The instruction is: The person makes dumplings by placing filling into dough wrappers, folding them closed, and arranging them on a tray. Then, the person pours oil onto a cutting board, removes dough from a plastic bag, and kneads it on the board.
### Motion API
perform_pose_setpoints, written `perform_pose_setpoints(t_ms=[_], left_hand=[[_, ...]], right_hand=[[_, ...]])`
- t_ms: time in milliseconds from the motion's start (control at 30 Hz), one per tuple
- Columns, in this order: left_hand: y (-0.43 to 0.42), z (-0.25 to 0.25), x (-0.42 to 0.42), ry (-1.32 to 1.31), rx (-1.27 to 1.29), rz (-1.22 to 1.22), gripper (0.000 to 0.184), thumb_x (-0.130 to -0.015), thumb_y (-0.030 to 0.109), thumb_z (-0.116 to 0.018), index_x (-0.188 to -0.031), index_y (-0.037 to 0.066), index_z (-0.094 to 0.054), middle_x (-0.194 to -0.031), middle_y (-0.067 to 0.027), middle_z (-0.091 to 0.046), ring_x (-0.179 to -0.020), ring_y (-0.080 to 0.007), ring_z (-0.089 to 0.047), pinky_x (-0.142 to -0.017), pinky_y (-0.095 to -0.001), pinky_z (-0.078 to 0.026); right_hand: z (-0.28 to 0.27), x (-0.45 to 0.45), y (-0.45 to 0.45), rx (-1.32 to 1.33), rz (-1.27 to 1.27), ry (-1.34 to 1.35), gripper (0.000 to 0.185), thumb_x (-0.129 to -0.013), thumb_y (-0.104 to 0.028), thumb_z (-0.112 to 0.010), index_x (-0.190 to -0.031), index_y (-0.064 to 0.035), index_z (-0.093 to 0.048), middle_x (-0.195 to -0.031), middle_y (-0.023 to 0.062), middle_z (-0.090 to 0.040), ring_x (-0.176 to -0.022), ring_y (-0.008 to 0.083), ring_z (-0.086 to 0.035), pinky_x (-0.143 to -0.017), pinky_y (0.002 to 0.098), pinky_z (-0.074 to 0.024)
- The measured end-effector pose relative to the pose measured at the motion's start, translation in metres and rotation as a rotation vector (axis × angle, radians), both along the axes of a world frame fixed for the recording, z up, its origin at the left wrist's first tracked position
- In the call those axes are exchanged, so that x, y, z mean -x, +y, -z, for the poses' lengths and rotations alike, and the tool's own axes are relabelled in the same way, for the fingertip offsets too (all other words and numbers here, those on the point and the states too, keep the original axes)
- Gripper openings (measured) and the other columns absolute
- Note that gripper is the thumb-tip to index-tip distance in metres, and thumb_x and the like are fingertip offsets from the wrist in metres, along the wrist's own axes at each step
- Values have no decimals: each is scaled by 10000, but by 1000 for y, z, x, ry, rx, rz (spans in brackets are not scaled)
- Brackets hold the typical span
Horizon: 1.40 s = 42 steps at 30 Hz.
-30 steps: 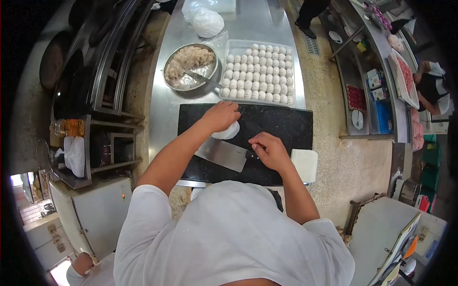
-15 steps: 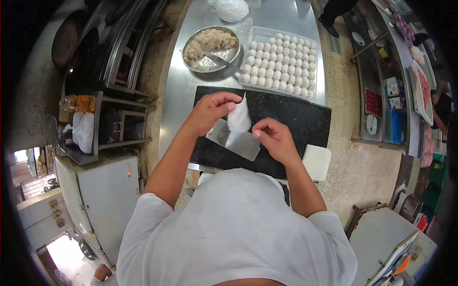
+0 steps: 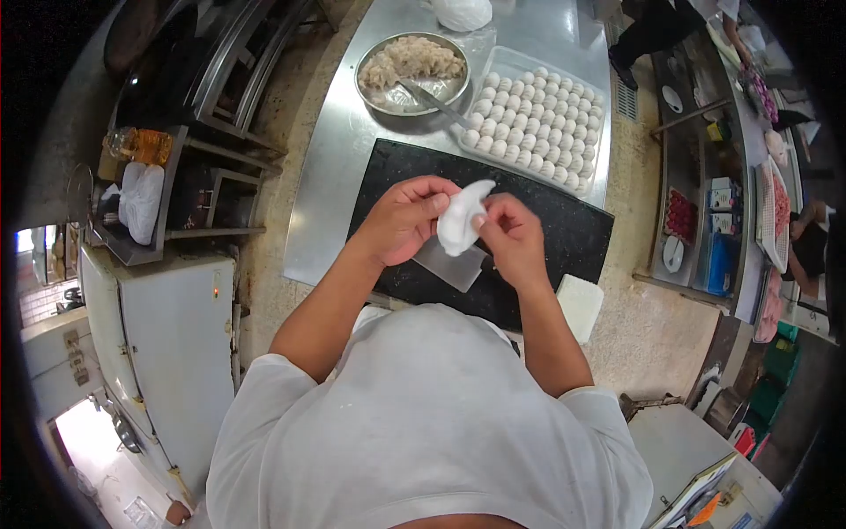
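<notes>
Head view: two bare hands share one thin, white sheet (image 3: 463, 220) of what looks like dough, raised above one cleaver blade (image 3: 454, 266) that lies on one black board (image 3: 564, 242). The left hand (image 3: 407, 222) grasps the sheet's left edge between thumb and fingers; the right hand (image 3: 515, 238) pinches its right side. One white slab (image 3: 579, 307) sits beside the board's right end. Past the board, the steel counter (image 3: 328, 181) carries one round pan (image 3: 414, 105) of pale, lumpy filling (image 3: 414, 60), with one metal utensil (image 3: 436, 101) leaning out toward the single tray (image 3: 499, 60). Rows of round, white pieces (image 3: 531, 123) line this tray, several dozen, too small to count exactly. One white bag (image 3: 463, 12) lies beyond.
</notes>
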<state>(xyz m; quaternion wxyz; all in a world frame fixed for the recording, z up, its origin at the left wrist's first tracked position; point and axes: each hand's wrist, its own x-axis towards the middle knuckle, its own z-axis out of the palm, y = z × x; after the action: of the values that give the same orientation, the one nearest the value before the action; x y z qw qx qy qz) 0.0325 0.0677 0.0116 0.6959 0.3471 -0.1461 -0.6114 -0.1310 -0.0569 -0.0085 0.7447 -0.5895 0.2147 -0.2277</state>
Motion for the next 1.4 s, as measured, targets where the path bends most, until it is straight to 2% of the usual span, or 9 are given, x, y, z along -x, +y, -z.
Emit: perform_pose_setpoints(t_ms=[200, 333, 400, 533, 667, 767, 1000, 1200, 1400], left_hand=[[2, 25, -15, 145, -31, -180, 194, -986, 113, -588, -1157, 29, -623, -1091, -70, -677, -1000, -183, -661, -887, -366, -549], [5, 63, -21, -198, -422, -243, 238, -983, 143, -586, -1197, 46, -626, -1152, -82, -666, -1085, -200, -635, -918, -363, -526], [13, 80, -13, -1277, -479, -322, 327, -972, 205, -615, -1266, 62, -617, -1228, -101, -645, -1162, -239, -599, -953, -365, -497], [-7, 54, 18, 238, -342, -228, 400, -1023, 393, -535, -1294, 104, -588, -1267, -79, -632, -1178, -201, -597, -1004, -355, -467], [-11, 48, 21, 535, -145, -392, 401, -1032, 328, -526, -1345, 77, -515, -1298, -89, -608, -1198, -221, -592, -1020, -393, -477], [-5, 39, 14, 239, -211, -428, 368, -1030, 247, -530, -1340, 49, -515, -1272, -80, -623, -1159, -204, -615, -1020, -391, -487], [15, 35, -9, 59, -309, -453, 329, -1010, 220, -578, -1288, 45, -561, -1197, -68, -654, -1114, -189, -626, -963, -349, -497], [31, 35, -16, -761, -576, -290, 227, -975, 170, -627, -1171, 56, -646, -1172, -61, -669, -1089, -192, -637, -927, -314, -481], [24, 22, -38, -1721, -180, -177, 256, -836, 28, -651, -1079, 91, -700, -1220, -82, -651, -1166, -312, -609, -1007, -406, -476]], right_hand=[[7, 21, -44, -410, 218, -141, 267, -823, 123, -568, -1030, -44, -547, -995, 66, -639, -802, 125, -624, -665, 239, -499], [-1, 29, -60, -391, 346, -188, 283, -827, 132, -548, -1060, -28, -565, -1003, 74, -633, -866, 113, -612, -727, 225, -487], [-6, 16, -55, -134, 459, -75, 269, -842, 113, -563, -1075, -22, -578, -1001, 65, -631, -849, 116, -607, -751, 237, -489], [-20, -23, -36, 407, -357, 130, 232, -860, -44, -668, -1088, -31, -633, -1010, 131, -661, -944, 217, -641, -839, 331, -507], [-4, -92, -51, 1002, -154, -24, 290, -825, -102, -698, -1100, -31, -643, -1075, 195, -641, -994, 327, -635, -844, 410, -519], [16, -144, -79, 1328, 63, 162, 269, -808, -117, -733, -1056, -44, -660, -1143, 181, -623, -998, 386, -642, -863, 451, -525], [64, -207, -129, 1367, -275, 590, 247, -952, -171, -435, -996, -10, -617, -1059, 263, -593, -837, 445, -678, -752, 542, -547], [4, -224, -148, 1615, -250, 504, 217, -927, -153, -481, -937, -36, -664, -948, 215, -661, -866, 386, -693, -688, 482, -567], [34, -236, -160, 1594, -402, 652, 208, -917, -153, -507, -915, -54, -689, -1039, 171, -666, -923, 334, -698, -731, 477, -577]])
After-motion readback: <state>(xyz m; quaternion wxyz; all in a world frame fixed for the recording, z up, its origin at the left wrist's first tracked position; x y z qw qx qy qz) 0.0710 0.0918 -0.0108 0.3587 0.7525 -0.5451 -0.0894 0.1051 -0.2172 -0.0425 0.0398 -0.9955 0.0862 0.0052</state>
